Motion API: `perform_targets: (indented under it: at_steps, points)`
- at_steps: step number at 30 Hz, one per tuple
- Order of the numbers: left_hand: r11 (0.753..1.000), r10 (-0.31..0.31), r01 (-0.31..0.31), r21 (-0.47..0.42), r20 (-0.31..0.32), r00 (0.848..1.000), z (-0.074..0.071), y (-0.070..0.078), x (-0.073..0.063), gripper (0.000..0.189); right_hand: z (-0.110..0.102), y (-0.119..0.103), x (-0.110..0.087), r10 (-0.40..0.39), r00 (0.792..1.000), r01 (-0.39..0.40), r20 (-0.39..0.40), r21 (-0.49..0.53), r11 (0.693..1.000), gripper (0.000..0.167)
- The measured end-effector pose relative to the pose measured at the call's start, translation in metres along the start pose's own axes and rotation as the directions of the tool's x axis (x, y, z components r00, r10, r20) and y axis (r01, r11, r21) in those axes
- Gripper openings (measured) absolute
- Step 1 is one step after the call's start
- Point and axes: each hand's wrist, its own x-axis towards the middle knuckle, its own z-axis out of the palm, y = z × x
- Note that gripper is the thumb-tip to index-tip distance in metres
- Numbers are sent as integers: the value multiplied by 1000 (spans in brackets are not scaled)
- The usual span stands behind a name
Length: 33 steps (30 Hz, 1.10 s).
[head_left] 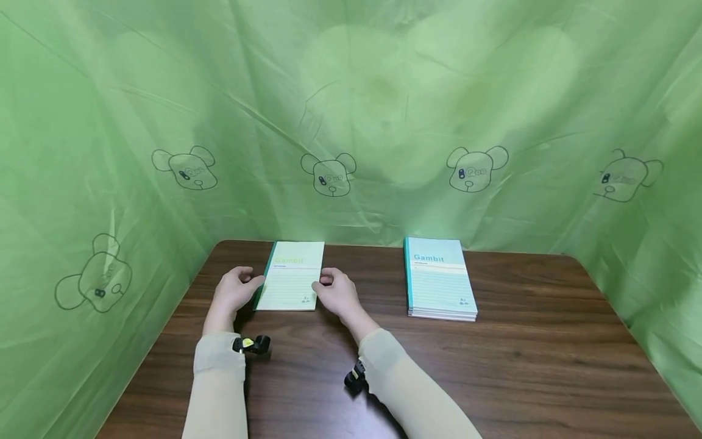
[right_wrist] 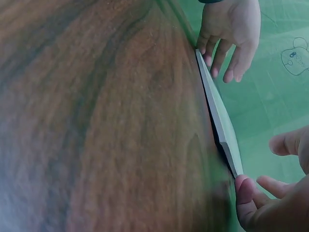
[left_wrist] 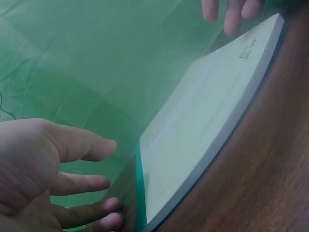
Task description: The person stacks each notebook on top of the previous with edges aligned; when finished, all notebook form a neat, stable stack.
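Note:
A pale notebook (head_left: 290, 277) with a green spine and yellow-green "Gambit" lettering lies flat on the table. My left hand (head_left: 236, 288) is beside its spine, fingers loosely bent; in the left wrist view a small gap separates the fingertips (left_wrist: 110, 205) from the green edge. At the opposite edge is my right hand (head_left: 338, 295). In the right wrist view, its fingertips (right_wrist: 245, 189) are right at the notebook's corner, while the thumb stands away from it. Neither hand grips the notebook.
To the right stands a neat stack of blue-covered "Gambit" notebooks (head_left: 439, 280). The brown wooden table (head_left: 526, 366) has a green curtain (head_left: 384, 122) with bear drawings along its back and sides. Each sleeve carries a small black wrist camera (head_left: 258, 345).

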Motion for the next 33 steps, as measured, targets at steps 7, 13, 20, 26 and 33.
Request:
perform_targets:
  at_steps: [7,13,20,26,33]
  points:
    - [1000,-7,7,9,-14,1000,1,1,-1,61,6,-2,-3,-8,1000,8,-4,0,1000,53]
    - [1000,22,-23,11,63,998,6,8,-2,60,8,-3,-5,-18,1000,17,-6,-9,1000,54]
    - [999,23,-21,-30,96,995,8,15,-2,57,4,-5,-5,-8,1000,9,-11,13,1000,53]
    - [989,-12,33,-145,142,990,10,21,-2,58,-6,-3,-5,7,999,-7,-40,-7,1000,45]
    - [962,-6,56,-268,182,983,19,24,-1,66,-19,-2,-9,43,999,-42,-25,36,998,49]
